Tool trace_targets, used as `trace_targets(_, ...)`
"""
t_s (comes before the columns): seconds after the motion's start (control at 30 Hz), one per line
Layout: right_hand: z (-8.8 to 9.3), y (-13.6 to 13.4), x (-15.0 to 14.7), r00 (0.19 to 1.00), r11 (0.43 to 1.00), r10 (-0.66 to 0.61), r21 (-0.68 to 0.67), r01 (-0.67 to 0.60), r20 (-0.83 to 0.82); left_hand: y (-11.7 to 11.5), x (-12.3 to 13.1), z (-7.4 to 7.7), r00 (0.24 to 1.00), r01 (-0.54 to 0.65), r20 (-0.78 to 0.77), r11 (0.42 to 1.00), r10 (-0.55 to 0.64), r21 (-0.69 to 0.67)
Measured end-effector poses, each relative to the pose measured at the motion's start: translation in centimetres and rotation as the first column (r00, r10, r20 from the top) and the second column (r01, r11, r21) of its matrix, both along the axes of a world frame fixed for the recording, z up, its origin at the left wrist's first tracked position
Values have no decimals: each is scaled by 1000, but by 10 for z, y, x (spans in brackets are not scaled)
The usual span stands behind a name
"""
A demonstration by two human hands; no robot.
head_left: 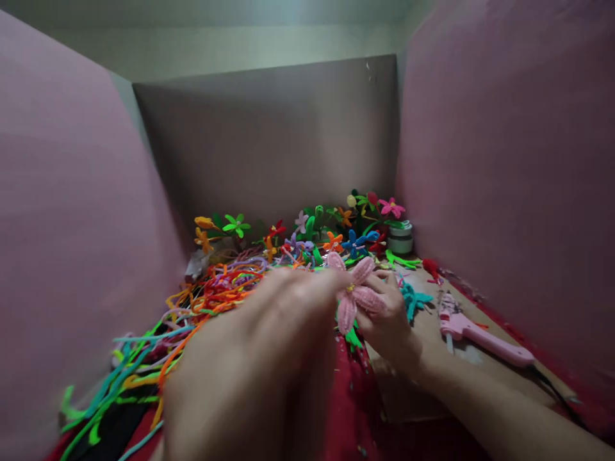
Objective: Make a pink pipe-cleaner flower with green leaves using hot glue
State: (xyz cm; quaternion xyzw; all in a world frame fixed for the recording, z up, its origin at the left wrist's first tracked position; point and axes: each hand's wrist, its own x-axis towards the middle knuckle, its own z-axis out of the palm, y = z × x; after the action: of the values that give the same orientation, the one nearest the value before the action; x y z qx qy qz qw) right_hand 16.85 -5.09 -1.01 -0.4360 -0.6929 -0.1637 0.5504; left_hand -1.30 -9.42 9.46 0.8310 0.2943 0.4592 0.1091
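Nearest the camera is the person's left hand (259, 346), large and blurred, its back to the lens and its fingertips up against the left side of a pink pipe-cleaner flower (369, 298). Whether those fingertips pinch the flower or only touch it cannot be told, because the hand itself hides the contact. The right hand (391, 317) comes in from the lower right and grasps the flower from behind, its fingers curled close below and beside the petals. The flower sits between the two hands near the middle of the head view, its face with the small yellow center toward the camera.

To the left, a tangled heap of loose pipe cleaners (223, 291) in orange, red, green and teal spreads over the work surface. To the right of the right hand lies a teal pipe-cleaner piece (414, 299); farther right, a pink hot-glue gun (497, 344) rests on a cardboard sheet (403, 400), next to red cloth (353, 384).

Behind the hands, finished-looking flowers stand in a row, among them a lime-green flower (236, 225), a blue flower (355, 243) and a hot-pink flower (392, 207) above a white pot (400, 239). A gray panel (269, 147) stands at the back.
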Motion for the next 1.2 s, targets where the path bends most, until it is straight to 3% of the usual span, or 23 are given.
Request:
trace_targets(0.07,0,1,1,999,996,-48,73,46,22,11,-2,18,994,-25,-111,999,22,-33)
trace_targets(0.13,1,2,1,997,993,-72,98,69,36,27,-2,22,962,50,-260,990,-84,-135)
trace_targets(0.2,1,2,1,996,994,-77,83,73,42,42,1,17,925,48,-356,969,-135,-242)
trace_targets(0.3,2,1,0,997,997,-68,31,67,41,55,7,6,882,83,-426,956,-202,-281)
trace_targets(0.57,4,-2,1,1000,1000,1,1,-1,0,63,13,-5,864,187,-396,928,-311,-321)
trace_targets(0.9,5,-4,-2,991,995,99,12,-98,-94,68,14,-1,868,262,-431,965,-246,-22)
trace_targets(1.07,6,-2,0,998,999,47,21,-46,-41,66,10,1,875,220,-456,973,-162,75)
trace_targets(1.2,5,-1,1,1000,1000,-10,7,10,-8,52,11,4,924,145,-377,972,-66,185)
